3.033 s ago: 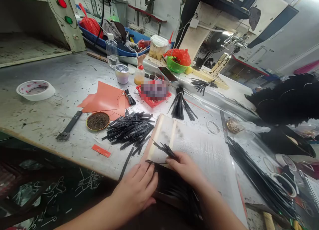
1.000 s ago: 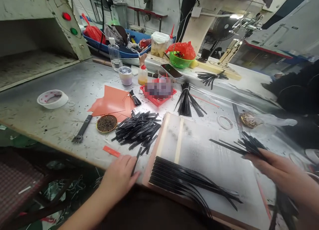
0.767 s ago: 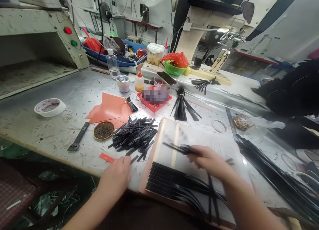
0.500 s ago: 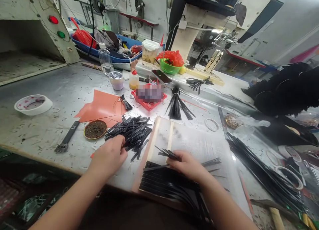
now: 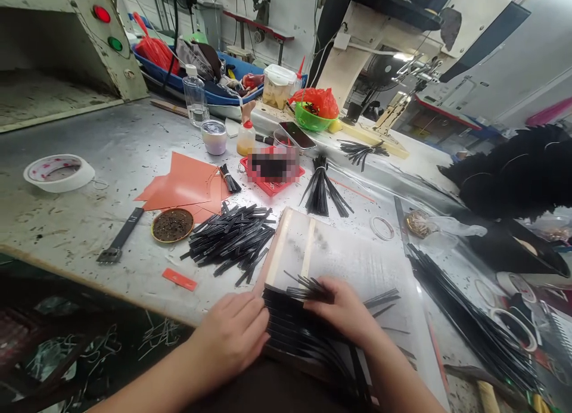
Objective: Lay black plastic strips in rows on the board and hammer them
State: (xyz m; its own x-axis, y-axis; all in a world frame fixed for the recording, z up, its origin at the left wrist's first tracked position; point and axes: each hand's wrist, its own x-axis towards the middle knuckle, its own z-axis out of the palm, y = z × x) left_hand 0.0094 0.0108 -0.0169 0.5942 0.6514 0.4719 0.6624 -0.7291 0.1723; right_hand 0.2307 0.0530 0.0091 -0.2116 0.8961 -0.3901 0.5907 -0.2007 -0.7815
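My right hand [image 5: 342, 309] is closed on a small bunch of thin black strips [image 5: 308, 289], their ends fanning out to the left past the fingertips. Beneath it, long black strips [image 5: 295, 329] lie side by side across the near part of a pale board [image 5: 348, 252]. At the board's left edge is my left hand [image 5: 241, 329], its fingers together and curled against the ends of the laid strips. What those fingers hold, if anything, is hidden. A loose pile of short black strips [image 5: 232, 240] lies beyond my left hand.
An orange-red piece [image 5: 179, 279], a round dish of dark grains [image 5: 172, 224] and a tape roll [image 5: 59, 173] are on the left. Tied strip bundles [image 5: 320, 189] stand behind the board. Long black strips [image 5: 469, 317] and a hammer handle [image 5: 487, 395] lie to the right.
My left hand has moved from the loose pile towards me and right, to the board's left edge, uncovering the orange-red piece. My right hand still holds its bunch. The view has shifted slightly.
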